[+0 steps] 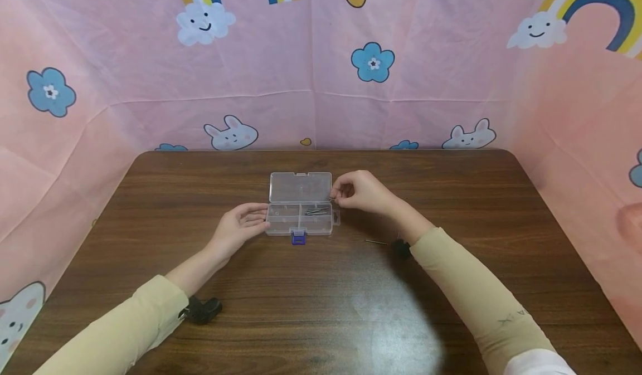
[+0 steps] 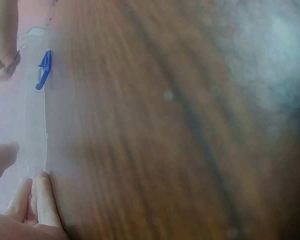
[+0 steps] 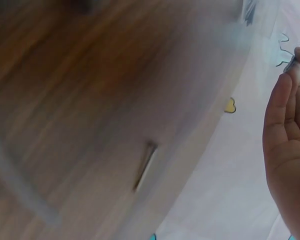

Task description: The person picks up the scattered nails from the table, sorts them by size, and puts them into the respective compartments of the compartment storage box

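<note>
A clear plastic compartment box (image 1: 283, 219) stands on the table with its lid (image 1: 301, 188) raised at the back and a blue latch (image 1: 298, 237) at the front. Several thin metal nails (image 1: 316, 212) lie in its back right compartment; a small ring-like piece (image 1: 277, 213) shows in the back left one. My left hand (image 1: 242, 224) touches the left end of the box with fingers extended. Beside the lid's right edge, my right hand (image 1: 362, 190) pinches a small, thin metal piece (image 3: 290, 65) between thumb and fingertips; the fingers partly hide it.
One loose nail (image 3: 145, 167) lies on the brown wooden table (image 1: 321, 308), right of the box and below the right forearm. A clear hanging tab (image 1: 336, 217) juts from the box's right end. Pink patterned cloth (image 1: 281, 63) hangs behind the table and at both sides.
</note>
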Demonstrator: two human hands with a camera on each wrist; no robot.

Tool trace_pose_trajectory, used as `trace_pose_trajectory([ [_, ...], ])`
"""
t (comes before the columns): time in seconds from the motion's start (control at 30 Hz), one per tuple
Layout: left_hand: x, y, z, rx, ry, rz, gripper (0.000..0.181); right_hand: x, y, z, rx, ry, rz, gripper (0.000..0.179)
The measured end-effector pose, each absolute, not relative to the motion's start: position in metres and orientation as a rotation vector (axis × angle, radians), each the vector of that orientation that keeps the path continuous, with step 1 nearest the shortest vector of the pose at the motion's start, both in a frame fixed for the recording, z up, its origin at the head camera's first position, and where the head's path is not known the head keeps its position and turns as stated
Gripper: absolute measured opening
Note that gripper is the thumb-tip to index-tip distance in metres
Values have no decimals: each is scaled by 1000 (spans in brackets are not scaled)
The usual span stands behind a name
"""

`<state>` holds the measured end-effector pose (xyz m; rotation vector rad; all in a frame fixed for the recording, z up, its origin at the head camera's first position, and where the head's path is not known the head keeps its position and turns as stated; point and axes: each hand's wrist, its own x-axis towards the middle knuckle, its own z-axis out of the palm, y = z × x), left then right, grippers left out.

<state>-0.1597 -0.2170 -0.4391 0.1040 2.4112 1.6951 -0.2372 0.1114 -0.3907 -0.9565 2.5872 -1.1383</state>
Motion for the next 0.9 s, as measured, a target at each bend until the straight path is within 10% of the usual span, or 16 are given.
trace_pose_trajectory([
  [0.9, -159, -217, -438, 114, 2431, 1674, 50, -247, 63, -400, -1057, 2561, -959, 11],
])
